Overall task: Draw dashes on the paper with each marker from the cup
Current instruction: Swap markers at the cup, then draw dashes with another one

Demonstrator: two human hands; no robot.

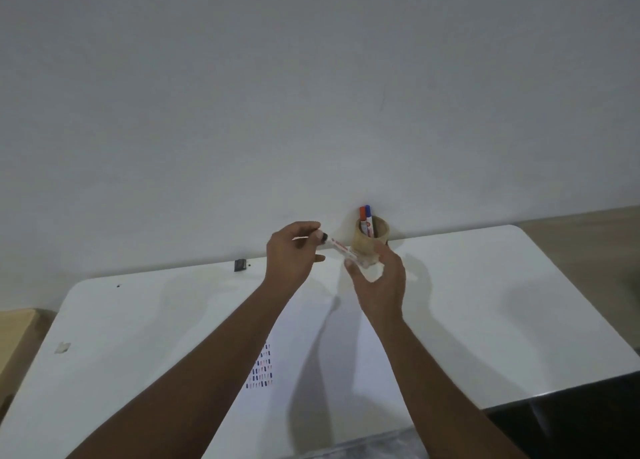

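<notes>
A white-barrelled marker [341,247] with a black cap is held between both hands above the far part of the table. My left hand [292,254] pinches the black cap end. My right hand [381,280] grips the other end of the barrel. I cannot tell whether the cap is on or just off. Right behind my right hand, a tan cup [372,239] stands against the wall with a red marker [362,216] and a blue marker [368,216] upright in it. The white paper [311,354] lies under my forearms, with rows of short coloured dashes [261,372] near its left edge.
The white table [502,303] ends at a plain wall close behind the cup. A small black object [240,264] sits at the table's far edge and a pale scrap [62,347] lies near the left edge. The right front corner drops to a dark area [571,424].
</notes>
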